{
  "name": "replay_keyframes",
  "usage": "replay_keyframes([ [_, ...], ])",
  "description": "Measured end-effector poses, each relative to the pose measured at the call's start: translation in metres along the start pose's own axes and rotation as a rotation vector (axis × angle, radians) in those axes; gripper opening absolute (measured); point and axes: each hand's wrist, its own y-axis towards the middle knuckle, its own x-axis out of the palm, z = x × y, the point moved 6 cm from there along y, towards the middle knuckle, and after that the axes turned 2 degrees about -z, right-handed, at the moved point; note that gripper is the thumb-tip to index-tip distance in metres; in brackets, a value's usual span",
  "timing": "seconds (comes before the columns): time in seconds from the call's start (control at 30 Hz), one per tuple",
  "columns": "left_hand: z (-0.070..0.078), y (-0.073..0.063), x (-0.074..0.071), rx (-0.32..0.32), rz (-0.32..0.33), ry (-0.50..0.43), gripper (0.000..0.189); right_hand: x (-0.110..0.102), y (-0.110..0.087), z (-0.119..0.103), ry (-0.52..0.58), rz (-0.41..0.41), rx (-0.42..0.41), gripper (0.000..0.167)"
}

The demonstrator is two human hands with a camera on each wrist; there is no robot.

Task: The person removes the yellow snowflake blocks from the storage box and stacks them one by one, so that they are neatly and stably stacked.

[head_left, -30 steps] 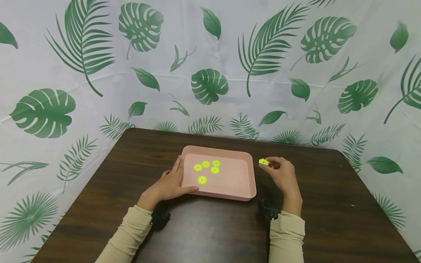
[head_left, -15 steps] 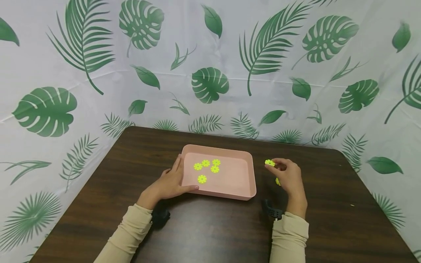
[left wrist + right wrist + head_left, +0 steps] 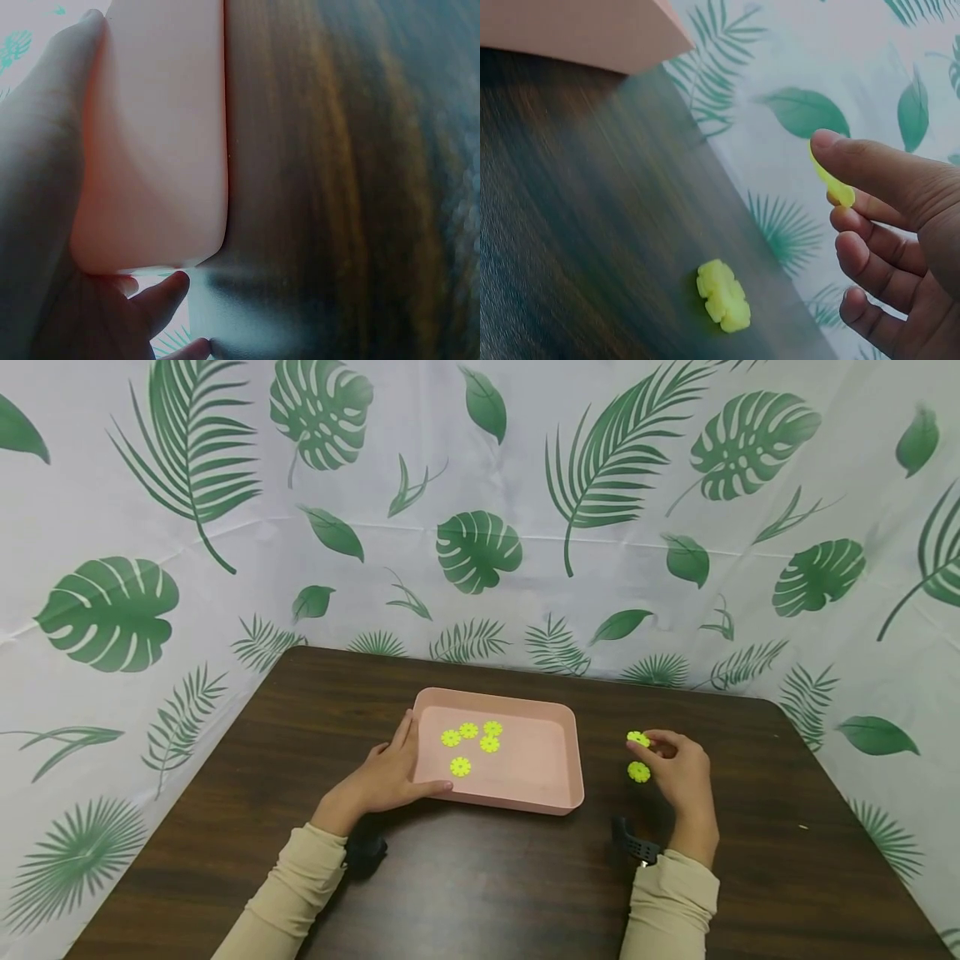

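Observation:
A pink tray (image 3: 525, 760) sits on the table with several yellow notched discs (image 3: 460, 767) lying in its left half. At its near left corner is my left hand (image 3: 382, 777), fairly straight fingers along the left wall and thumb along the front rim. The left wrist view shows the thumb (image 3: 45, 127) against the tray's wall (image 3: 165, 135). My right hand (image 3: 681, 777), right of the tray, pinches a yellow notched disc (image 3: 638, 739) between thumb and fingers; the right wrist view shows this disc (image 3: 832, 180) edge-on. Another yellow notched disc (image 3: 639, 772) lies on the table just below it.
The dark wooden table (image 3: 480, 893) extends around the tray. A white cloth (image 3: 405, 435) with green leaf prints hangs behind and at both sides. A dark wrist device (image 3: 366, 857) shows at the left wrist, another (image 3: 637, 843) at the right.
My right hand has moved to the right, away from the tray, still pinching the disc. The disc on the table came out from behind that hand. My left hand stayed at the corner.

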Motion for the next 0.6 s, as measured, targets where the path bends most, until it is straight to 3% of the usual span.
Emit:
replay_keyframes([
  [0.27, 0.000, 0.001, 0.001, 0.002, -0.001, 0.007, 0.121, -0.001, -0.002, 0.016, -0.032, 0.004, 0.030, 0.045],
  [0.6, 0.000, 0.001, 0.002, -0.006, 0.004, 0.009, 0.121, -0.001, -0.007, 0.045, -0.044, -0.050, 0.111, 0.048],
])
